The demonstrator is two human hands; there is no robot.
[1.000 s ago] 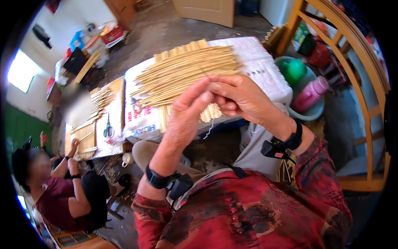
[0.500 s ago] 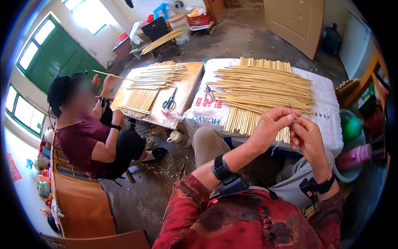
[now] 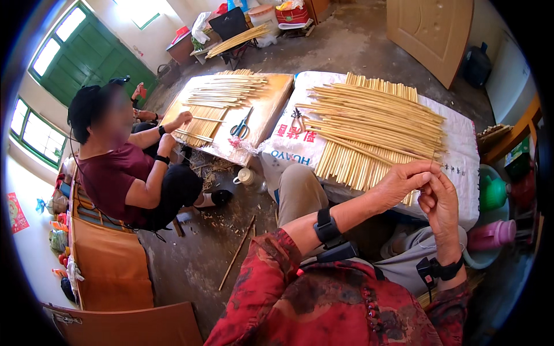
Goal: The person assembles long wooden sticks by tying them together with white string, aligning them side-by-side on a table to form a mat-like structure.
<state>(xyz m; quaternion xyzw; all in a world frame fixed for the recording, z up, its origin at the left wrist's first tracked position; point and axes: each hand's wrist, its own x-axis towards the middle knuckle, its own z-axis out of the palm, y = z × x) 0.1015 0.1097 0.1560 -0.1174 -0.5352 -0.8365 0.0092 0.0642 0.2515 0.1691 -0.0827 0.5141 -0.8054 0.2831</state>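
- Far left, at the hands' 10 o'clock, a seated co-worker [image 3: 118, 179] in a maroon top reaches over the left table [image 3: 274, 95], with sticks [image 3: 228, 91] across it, their long axis running roughly 9 to 3.
- Scissors [image 3: 240, 129] lie on that table, blades aiming at 1, handles at 7.
- Below, on the floor, a pale mug [image 3: 245, 176]; its contents are hidden.
- Now the right table [image 3: 457, 124], under a white printed sack: the upper bamboo sticks [image 3: 375, 118] stretch from 10 to 4, crossing a lower layer [image 3: 352, 167] that points from 1 to 7. Both spread at the hands' 11 o'clock, the near right corner just beyond the fingers.
- Here comes the left hand [image 3: 405, 181], thumb and forefinger pinched on a thin, dark, needle-like piece [image 3: 434, 154]! It rises from the fingertips, long axis near upright, tip towards 12, seen against the sticks.
- Right beside it, the right hand [image 3: 444, 202], fingers curled, fingertips meeting the left's; whether it grips anything, I cannot tell.
- Far right, at the hands' 4 o'clock, a pale blue basin [image 3: 482, 259] contains a pink flask [image 3: 492, 234], tilted, and a green bottle [image 3: 494, 192] above it.
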